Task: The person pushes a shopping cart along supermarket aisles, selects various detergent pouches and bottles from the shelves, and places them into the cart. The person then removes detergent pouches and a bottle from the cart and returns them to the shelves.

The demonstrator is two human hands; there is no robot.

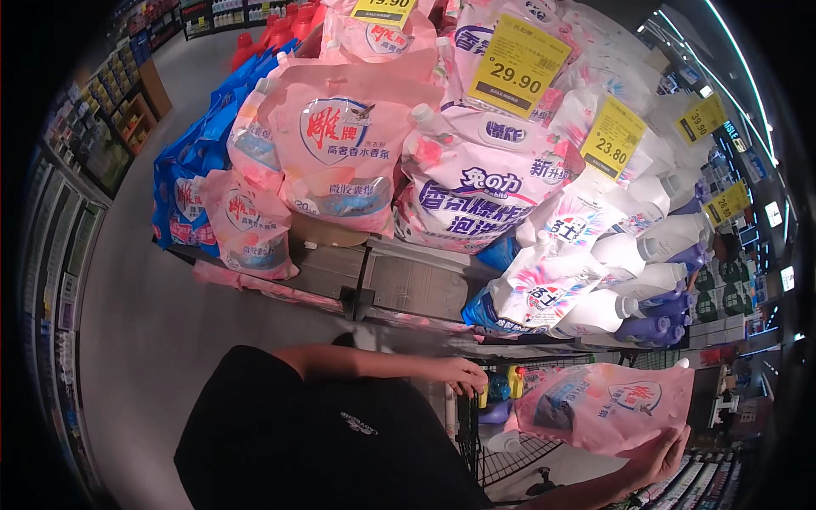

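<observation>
My right hand (pixel 669 449) grips the bottom end of a large pink bag of laundry powder (pixel 599 408), which lies on its side over a black wire shopping cart (pixel 516 462). My left hand (pixel 468 377) is curled over the near edge of the cart, beside yellow-and-blue bottles (pixel 500 384). Below those bottles, a purple container and a white-capped one (pixel 503 441) are partly hidden by the bag. Further off, similar pink bags (pixel 344 146) stand upright on a display, next to a white-and-purple bag (pixel 484 178) of detergent.
The display's wooden ledge (pixel 417 280) runs alongside the cart. White pouches (pixel 542 293), white bottles (pixel 599 312), purple bottles (pixel 644 328) and blue bags (pixel 191 140) stand on it, under yellow price signs (pixel 519 64). Grey floor (pixel 140 357) and stocked shelves (pixel 57 274) lie left.
</observation>
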